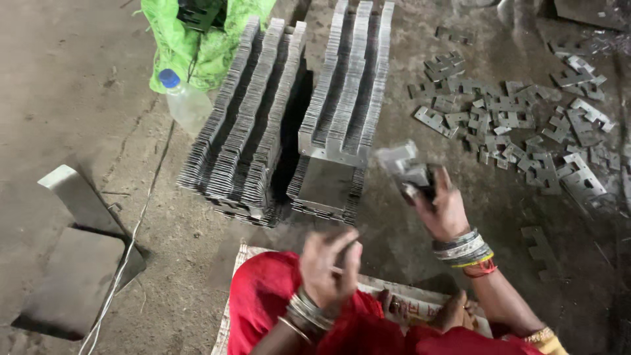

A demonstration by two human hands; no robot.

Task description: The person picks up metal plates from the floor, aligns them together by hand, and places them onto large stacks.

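Grey steel, head view: stamped notched plates, thin, sharp-edged by the look.
Right hand [442,205]: raised over the floor, closed on a small bunch of metal plates [402,165]; bunch blurred, count not readable.
Bunch position: just right of the near end of the right plate stack [347,112], slightly above it, not touching.
Left hand [330,261]: lower, near the lap, above the red cloth [276,302]; fingers curled, blurred; could not tell whether anything was pinched in them.
Hands relative: well apart, right high and forward, left low and close to the body.
Right arm pose: forearm angled up and inward from lower right, wrist bent back, bangles [464,250] at the wrist, palm turned toward the stacks.
Left arm pose: elbow tucked, wrist with bangles, back of hand to camera.
Step judged: squaring a handful and adding it to the stack rows.
Doing it well: edges and notches lined up before seating; grip on flat faces, not on cut edges; set down flush against the row end, no fanning.
Left plate stack [246,118]: beside the right one, dark gap between.
Loose plates [519,125]: scattered on the floor to the right, well apart from both hands.
Other: plastic bottle [185,98] and green bag [197,39] behind the left stack; bent sheet piece [79,197] at far left.
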